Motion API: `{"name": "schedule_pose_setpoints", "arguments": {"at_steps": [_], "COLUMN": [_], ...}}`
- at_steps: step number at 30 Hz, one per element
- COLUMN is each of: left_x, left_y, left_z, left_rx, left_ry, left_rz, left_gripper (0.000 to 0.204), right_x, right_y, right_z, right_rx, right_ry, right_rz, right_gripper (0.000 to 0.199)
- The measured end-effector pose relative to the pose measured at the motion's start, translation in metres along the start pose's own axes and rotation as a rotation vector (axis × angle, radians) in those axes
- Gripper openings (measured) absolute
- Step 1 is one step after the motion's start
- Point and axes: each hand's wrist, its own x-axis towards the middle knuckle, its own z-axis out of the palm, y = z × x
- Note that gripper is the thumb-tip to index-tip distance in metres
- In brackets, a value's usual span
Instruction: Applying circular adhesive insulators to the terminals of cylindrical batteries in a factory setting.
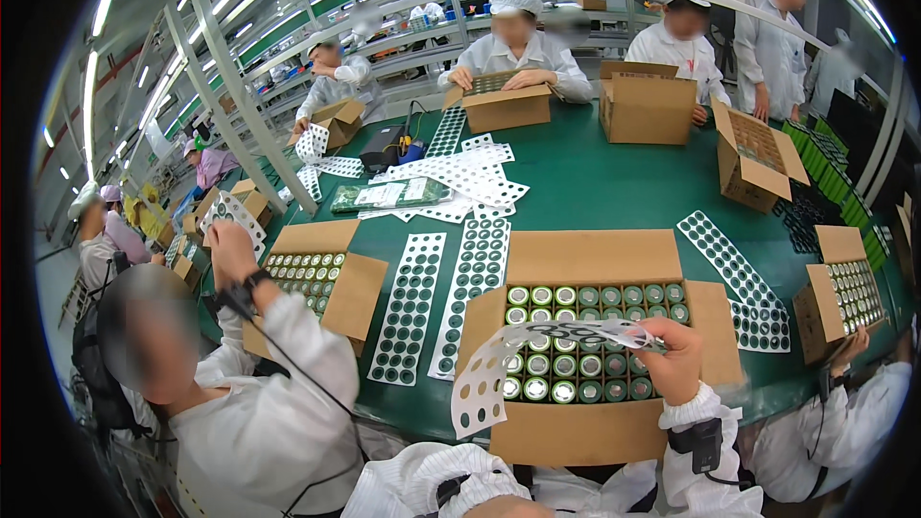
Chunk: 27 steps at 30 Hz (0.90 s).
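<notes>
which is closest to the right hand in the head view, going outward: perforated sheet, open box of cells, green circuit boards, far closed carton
1. perforated sheet, held in the right hand
2. open box of cells, directly beneath
3. green circuit boards, mid-table, left
4. far closed carton, table's far edge

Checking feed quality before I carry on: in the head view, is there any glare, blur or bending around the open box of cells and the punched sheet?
Head view: lighting is even and bright; the cell tops in the open box catch small glints. The punched white sheet in the right hand is slightly motion-blurred. The green table edges bow toward the black rim.
</notes>
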Motion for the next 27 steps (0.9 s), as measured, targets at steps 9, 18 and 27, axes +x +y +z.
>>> {"name": "schedule_pose_setpoints", "arguments": {"at_steps": [9, 18, 27], "left_x": [-0.019, -0.062, -0.108], "left_y": [0.006, -0.024, -0.095], "left_z": [0.044, -0.008, -0.074], "left_rx": [-0.029, 0.489, 0.585], "left_ry": [-0.339, -0.041, -0.169], "left_rz": [0.155, -0.026, -1.005], "left_gripper": [0.037, 0.012, 0.068], "right_x": [-0.020, -0.013, -0.007], "right_y": [-0.015, -0.031, -0.056], "right_z": [0.015, 0.031, 0.056], "right_rx": [0.018, 0.014, 0.577], "right_ry": [-0.102, -0.001, 0.033], "right_rz": [-0.100, 0.013, 0.370], "right_gripper": [0.022, 0.017, 0.016]}}
